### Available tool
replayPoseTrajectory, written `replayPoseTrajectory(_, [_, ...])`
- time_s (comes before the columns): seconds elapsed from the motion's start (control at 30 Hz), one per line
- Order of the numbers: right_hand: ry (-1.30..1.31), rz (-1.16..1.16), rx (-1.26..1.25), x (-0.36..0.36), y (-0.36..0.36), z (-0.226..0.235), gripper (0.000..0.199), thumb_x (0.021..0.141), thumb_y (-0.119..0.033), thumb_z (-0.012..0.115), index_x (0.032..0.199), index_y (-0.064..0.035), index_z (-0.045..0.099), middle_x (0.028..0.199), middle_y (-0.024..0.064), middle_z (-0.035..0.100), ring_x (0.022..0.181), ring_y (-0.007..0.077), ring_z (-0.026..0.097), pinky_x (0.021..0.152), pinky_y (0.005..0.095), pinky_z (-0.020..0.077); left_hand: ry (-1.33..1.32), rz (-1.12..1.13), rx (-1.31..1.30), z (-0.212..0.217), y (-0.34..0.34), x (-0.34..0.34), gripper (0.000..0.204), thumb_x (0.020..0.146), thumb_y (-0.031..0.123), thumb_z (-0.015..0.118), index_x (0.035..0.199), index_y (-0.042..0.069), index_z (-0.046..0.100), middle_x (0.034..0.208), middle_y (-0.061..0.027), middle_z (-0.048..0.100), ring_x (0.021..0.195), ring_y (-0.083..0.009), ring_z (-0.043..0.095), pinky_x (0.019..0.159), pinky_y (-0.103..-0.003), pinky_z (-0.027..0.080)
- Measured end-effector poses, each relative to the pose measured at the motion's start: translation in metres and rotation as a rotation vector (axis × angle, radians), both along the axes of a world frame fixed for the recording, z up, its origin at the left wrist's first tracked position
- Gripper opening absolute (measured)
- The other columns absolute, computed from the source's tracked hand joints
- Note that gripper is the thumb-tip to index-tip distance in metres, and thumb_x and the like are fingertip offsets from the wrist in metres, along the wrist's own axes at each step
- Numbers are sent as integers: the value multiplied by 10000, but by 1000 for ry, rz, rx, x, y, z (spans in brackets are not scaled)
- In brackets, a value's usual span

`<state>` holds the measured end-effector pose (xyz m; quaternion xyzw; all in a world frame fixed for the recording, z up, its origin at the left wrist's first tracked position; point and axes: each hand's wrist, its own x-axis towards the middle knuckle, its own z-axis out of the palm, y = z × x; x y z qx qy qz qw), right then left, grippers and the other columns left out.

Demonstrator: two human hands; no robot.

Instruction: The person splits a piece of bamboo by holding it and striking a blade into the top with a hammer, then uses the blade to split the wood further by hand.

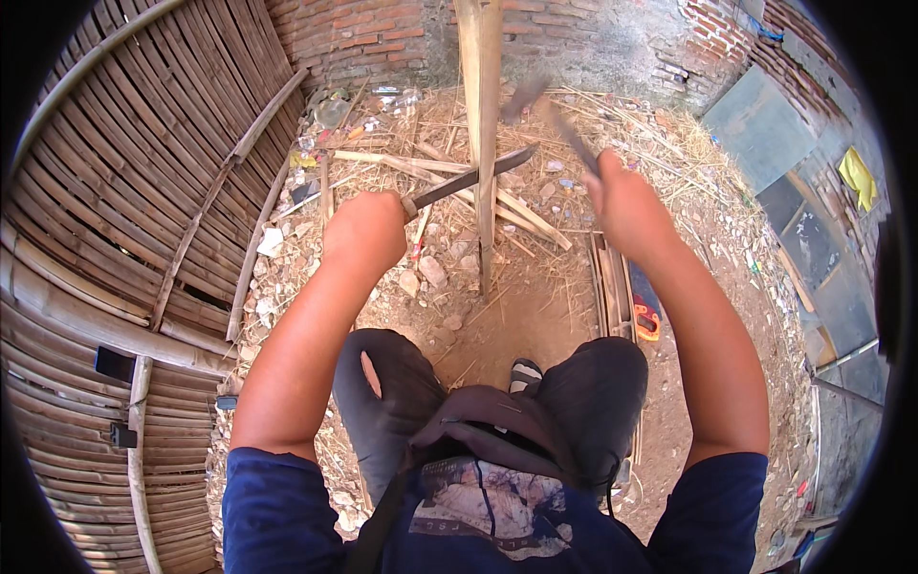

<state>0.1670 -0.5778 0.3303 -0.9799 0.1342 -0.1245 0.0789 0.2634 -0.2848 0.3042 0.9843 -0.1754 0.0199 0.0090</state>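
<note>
My left hand is closed around the handle of a machete, its dark blade angled up to the right. That blade crosses a pale upright length of bamboo, which looks split into two strips above it. The blade's tip sticks out past the bamboo's right side. In my raised right hand is what looks like a hammer. Its dark head is smeared by motion, up and to the right of the machete tip and apart from it. The bamboo's lower end is near the ground, in front of my bent knees.
Split bamboo pieces lie among straw and stones ahead. A handsaw with an orange handle lies at the right beside long strips. A bamboo slat wall stands on the left, a brick wall at the back, grey panels on the right.
</note>
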Motion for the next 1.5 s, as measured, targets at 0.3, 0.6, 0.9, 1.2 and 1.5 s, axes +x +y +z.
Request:
replayPoseTrajectory(0.3, [-234, -2, 142, 7, -9, 62, 347, 1071, -323, 505, 1102, 14, 581, 866, 212, 696, 813, 350, 707, 752, 489, 562, -3, 17, 16, -3, 5, -3, 183, 873, 103, 639, 1013, 34, 735, 980, -212, 747, 924, -376, 743, 823, -469, 606])
replayPoseTrajectory(0.6, [-8, 177, 56, 0, -23, -1, 339, 1060, -310, 530, 1075, 24, 584, 784, 206, 668, 727, 368, 681, 707, 511, 522, 41, 47, 79, -4, 7, -1, 204, 891, 95, 639, 1049, 35, 753, 1026, -202, 750, 971, -357, 744, 838, -448, 607])
replayPoseTrajectory(0.9, [-5, 38, 129, 4, 1, -65, 358, 1052, -328, 542, 1123, 21, 577, 808, 216, 668, 791, 394, 692, 722, 523, 517, 60, 31, 59, -10, -1, 2, 234, 895, 94, 644, 1096, 82, 764, 1059, -170, 758, 985, -335, 748, 841, -439, 610])
replayPoseTrajectory(1.2, [-48, 135, 532, 6, -36, -72, 340, 1062, -331, 522, 1033, -3, 606, 770, 140, 628, 724, 334, 647, 685, 443, 510, 179, 0, -294, -12, 18, 21, 610, 1058, 513, 351, 1083, 39, 733, 1110, -261, 712, 1127, -433, 655, 1010, -513, 492])
replayPoseTrajectory(1.5, [-433, 134, 714, -7, -20, -45, 309, 1111, -339, 462, 1031, -52, 542, 690, 37, 539, 543, 157, 522, 528, 324, 444, 101, 39, -221, -31, 6, 45, 478, 996, 296, 364, 1220, -34, 629, 1169, -311, 678, 1139, -448, 638, 1024, -513, 479])
